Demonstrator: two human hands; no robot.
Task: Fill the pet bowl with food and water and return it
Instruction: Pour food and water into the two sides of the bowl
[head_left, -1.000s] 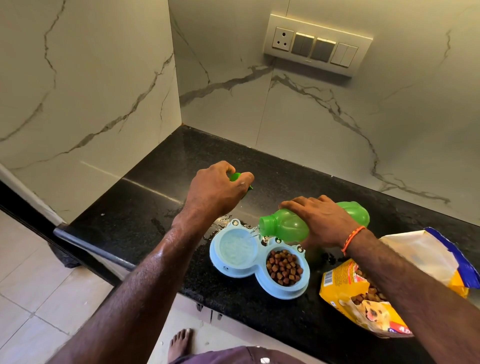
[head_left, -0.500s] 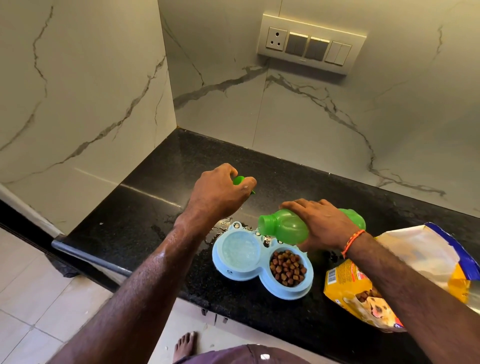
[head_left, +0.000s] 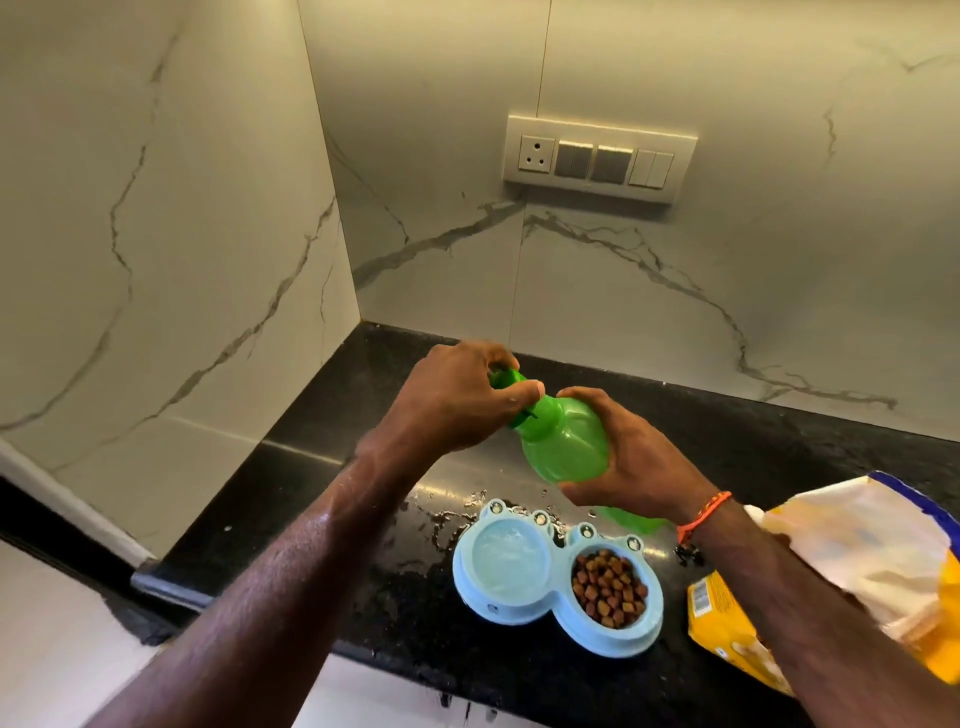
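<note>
A light blue double pet bowl (head_left: 540, 610) sits on the black counter (head_left: 332, 467). Its left well holds water (head_left: 509, 561) and its right well holds brown kibble (head_left: 609, 586). Above the bowl, my right hand (head_left: 623, 457) grips the body of a green bottle (head_left: 563, 441), raised and tilted with its neck up to the left. My left hand (head_left: 457, 400) holds the green cap (head_left: 506, 379) at the bottle's mouth; whether the cap is on the neck is hidden by the fingers.
Spilled water (head_left: 447, 519) lies on the counter behind the bowl. An open yellow pet food bag (head_left: 852, 571) lies at the right, close to the bowl. Marble walls meet in the corner, with a switch panel (head_left: 592, 158) on the back wall.
The bottle has gone from lying tilted over the water well to being raised above the bowl. My left hand has brought the cap to the bottle's mouth. The camera has tilted upward.
</note>
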